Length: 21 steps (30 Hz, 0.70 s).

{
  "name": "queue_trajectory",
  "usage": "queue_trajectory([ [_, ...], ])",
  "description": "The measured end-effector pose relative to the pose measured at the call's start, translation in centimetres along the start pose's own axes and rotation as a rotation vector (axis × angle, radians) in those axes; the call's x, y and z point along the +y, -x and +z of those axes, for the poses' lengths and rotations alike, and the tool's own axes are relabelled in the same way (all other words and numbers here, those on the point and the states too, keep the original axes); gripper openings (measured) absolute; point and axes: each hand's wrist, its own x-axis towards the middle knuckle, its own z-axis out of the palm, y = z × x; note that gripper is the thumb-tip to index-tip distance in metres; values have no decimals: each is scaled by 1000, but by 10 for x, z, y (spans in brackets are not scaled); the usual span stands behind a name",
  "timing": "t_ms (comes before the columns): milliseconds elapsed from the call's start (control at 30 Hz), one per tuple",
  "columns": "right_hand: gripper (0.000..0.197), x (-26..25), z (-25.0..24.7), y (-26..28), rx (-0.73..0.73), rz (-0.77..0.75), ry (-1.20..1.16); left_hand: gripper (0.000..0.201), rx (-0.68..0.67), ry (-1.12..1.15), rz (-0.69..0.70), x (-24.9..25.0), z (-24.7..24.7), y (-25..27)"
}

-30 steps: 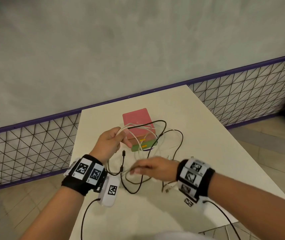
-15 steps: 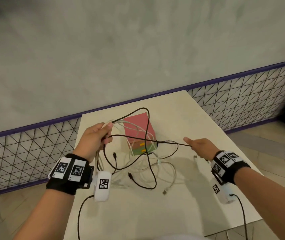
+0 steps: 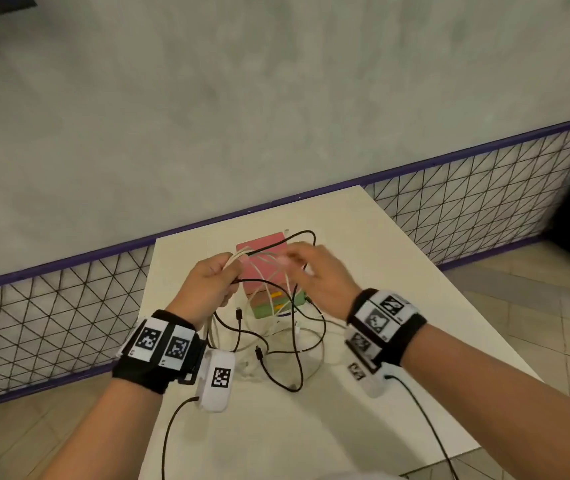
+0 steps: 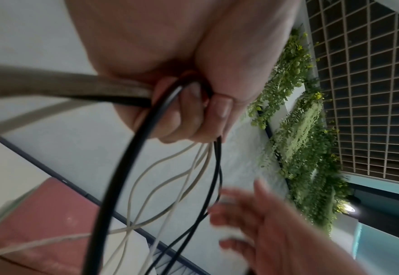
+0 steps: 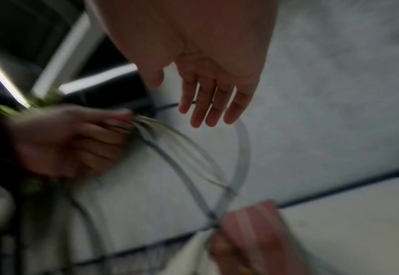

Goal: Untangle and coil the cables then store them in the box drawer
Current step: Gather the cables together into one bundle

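There is a messy bunch of cables over a white table. Some are white cables and some are black cables. They loop over and under each other in a big tangle. Part of the bunch is lifted up in the air, and the rest hangs down and lies on the table, with small plugs at some of the loose ends.

Behind the tangle sits the box. It has a pink top and a green layer near the bottom, with little orange bits on its front (the cables cover part of it, so I cannot tell if a drawer is open).

The left hand is curled tight like a fist. It holds several white and black strands together, and the left wrist view shows the fingers wrapped around them. The strands fan out from this hand toward the box.

The right hand is just beside the left one, above the box. It looks blurry. In the right wrist view its fingers are straight and spread a little, with nothing in them. They are right next to the top loops, but I cannot tell if they touch.
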Motion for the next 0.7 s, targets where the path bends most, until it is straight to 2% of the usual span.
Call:
queue_trajectory([
  [67, 42, -29, 15, -2, -149, -104, -32, 38, 2, 45, 19, 5, 5, 3],
  [167, 41, -24, 19, 5, -237, -84, -66, 34, -19, 40, 21, 10, 3, 8],
  [200, 38, -16, 13, 7, -212, -56, -46, 33, -20, 18, 11, 9, 1, 8],
  [267, 37, 8, -6, 8, -70, 24, 133, 32, -13, -21, -8, 6, -3, 9],
  [333, 36, 43, -30, 11, 149, 189, 282, 34, -1, -40, -24, 1, -6, 11],
  [400, 38, 83, -54, 17, 360, 411, 329, 35, 9, -41, -44, -4, -13, 12],
  [467, 42, 118, -75, 27, 450, 632, 317, 35, 15, -27, -80, -7, -21, 12],
  [533, 45, 140, -87, 38, 439, 779, 280, 34, 28, -7, -104, -10, -26, 13],
  [600, 41, 148, -83, 42, 370, 819, 335, 33, 34, 13, -114, -12, -27, 14],
  [633, 37, 142, -75, 40, 358, 783, 388, 32, 33, 31, -115, -12, -26, 14],
  [700, 28, 114, -55, 34, 419, 588, 427, 32, 25, 71, -115, -13, -22, 12],
])
